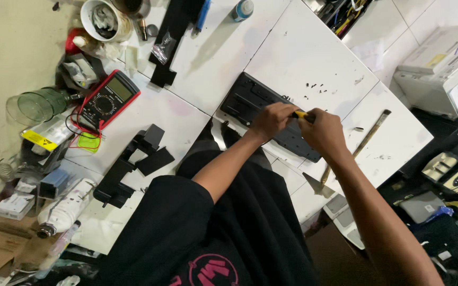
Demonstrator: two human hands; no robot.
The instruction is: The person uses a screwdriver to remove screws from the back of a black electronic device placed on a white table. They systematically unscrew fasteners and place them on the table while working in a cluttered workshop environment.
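Screwdriver seemingly gripped by both hands

Matt black plastic panel, glossy white tabletop

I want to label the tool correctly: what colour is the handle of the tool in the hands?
Yellow, with black; the tool handle shows in the head view.

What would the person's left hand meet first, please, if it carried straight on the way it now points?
The left hand points at the yellow-handled tool that both hands hold; straight beyond it lies the right hand, which seems almost to touch it above the flat black panel. Depth is hard to judge.
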